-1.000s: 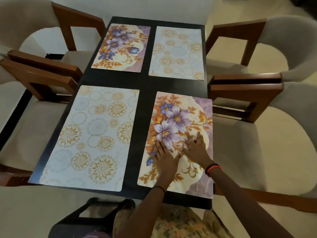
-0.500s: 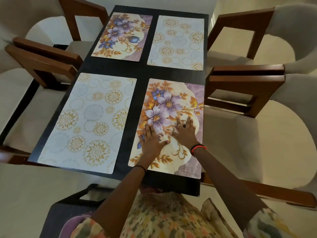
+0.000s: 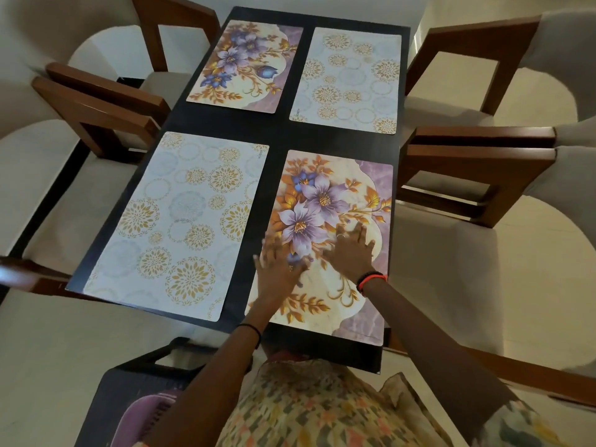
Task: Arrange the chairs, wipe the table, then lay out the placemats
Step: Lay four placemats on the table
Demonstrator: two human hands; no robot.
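Okay so, quick read on where this is at: both hands are on the near-right floral placemat (image 3: 325,201), which lies on the dark table (image 3: 274,137) at the corner closest to the person on their right. Compared with a second ago the hands have drifted apart. They were almost touching in the middle of the mat's near half. Now the left hand (image 3: 279,272) sits out at the mat's left edge, blurred like it's mid-swipe, and the right hand (image 3: 351,256) is further over toward the purple side. Neither is grabbing anything: fingers straight and fanned out, palms pressing flat on the mat. The mat itself looks nudged a touch inward too. Earlier its right edge seemed to run along or just over the table's right edge, and now a thin dark strip of tabletop shows beside it. To me that reads as smoothing and squaring, not placing. The other three are already down: the near-left circle-pattern placemat (image 3: 180,221), the far-left floral placemat (image 3: 245,66) and the far-right circle-pattern placemat (image 3: 348,79) all lie flat with bare table between them. The chairs (image 3: 477,156) are tucked up on both long sides, wooden arms close to the table edge. So I'd say the job's basically at the finish, with just this last mat getting its final tidy.
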